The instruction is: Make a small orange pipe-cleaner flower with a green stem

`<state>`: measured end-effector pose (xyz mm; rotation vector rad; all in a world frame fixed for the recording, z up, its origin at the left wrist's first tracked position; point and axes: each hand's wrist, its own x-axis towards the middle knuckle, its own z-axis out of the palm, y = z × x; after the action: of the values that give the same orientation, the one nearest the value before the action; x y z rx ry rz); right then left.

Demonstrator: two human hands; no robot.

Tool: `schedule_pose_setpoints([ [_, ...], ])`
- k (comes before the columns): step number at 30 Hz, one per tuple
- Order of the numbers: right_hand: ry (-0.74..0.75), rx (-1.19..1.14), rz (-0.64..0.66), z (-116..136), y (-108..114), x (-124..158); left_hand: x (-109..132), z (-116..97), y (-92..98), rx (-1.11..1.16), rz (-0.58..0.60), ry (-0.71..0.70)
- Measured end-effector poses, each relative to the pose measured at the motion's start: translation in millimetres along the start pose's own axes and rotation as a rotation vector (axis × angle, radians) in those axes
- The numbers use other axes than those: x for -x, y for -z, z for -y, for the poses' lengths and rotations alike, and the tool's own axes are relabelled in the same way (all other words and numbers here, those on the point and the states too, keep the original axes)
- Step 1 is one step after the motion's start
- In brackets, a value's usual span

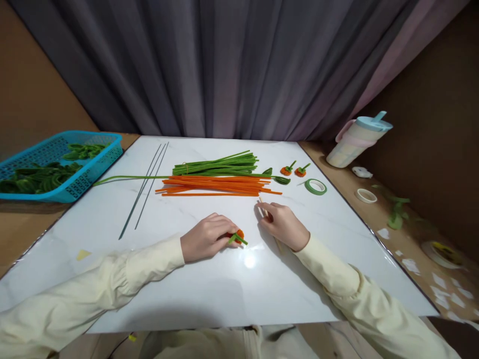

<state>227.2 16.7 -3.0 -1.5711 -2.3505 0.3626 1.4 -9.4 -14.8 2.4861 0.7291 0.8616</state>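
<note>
My left hand (205,238) rests on the white tabletop (209,294) with its fingers closed on a small orange pipe-cleaner flower with a green stem (238,238). My right hand (283,224) lies a little to the right, fingers curled round a thin wooden stick (264,208) that pokes out above the fingers. Just beyond both hands lie a bundle of orange pipe cleaners (215,185) and a bundle of green pipe cleaners (219,165).
Two finished orange flowers (294,170) and a green tape roll (316,187) lie at the right. Thin dark wires (144,189) lie at the left, near a blue basket (56,164) of green leaves. A lidded cup (357,139) and a white tape roll (365,196) stand off the board's right edge.
</note>
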Motion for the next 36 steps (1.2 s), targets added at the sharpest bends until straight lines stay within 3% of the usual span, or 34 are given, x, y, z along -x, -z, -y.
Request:
schedule_pose_setpoints([
  [4,0.044,-0.239,-0.106,-2.4,0.1,-1.8,0.1,2.3,-1.9,0.003,-0.067,0.055],
  [8,-0.045,-0.671,-0.156,5.0,6.2,-0.5,0.0,4.2,-2.6,-0.014,-0.154,0.142],
  [12,-0.192,-1.111,-0.018,19.2,17.2,3.0,0.1,4.1,-2.6,-0.031,-0.200,0.194],
  [15,-0.268,-1.289,0.157,24.5,22.0,3.9,0.5,3.8,-3.0,-0.025,-0.197,0.244],
  [19,-0.334,-1.406,0.354,22.8,22.5,2.6,0.9,2.4,-3.2,-0.001,-0.219,0.300],
  [26,-0.297,-1.463,0.496,24.4,19.9,3.9,0.3,0.2,-1.0,0.090,-0.247,0.347],
  [31,-0.301,-1.453,0.551,29.3,18.6,6.8,-0.8,0.8,-1.0,0.367,-0.280,0.422],
  [36,-0.314,-1.511,0.722,32.0,14.8,8.9,0.9,0.1,-3.3,0.536,-0.289,0.522],
])
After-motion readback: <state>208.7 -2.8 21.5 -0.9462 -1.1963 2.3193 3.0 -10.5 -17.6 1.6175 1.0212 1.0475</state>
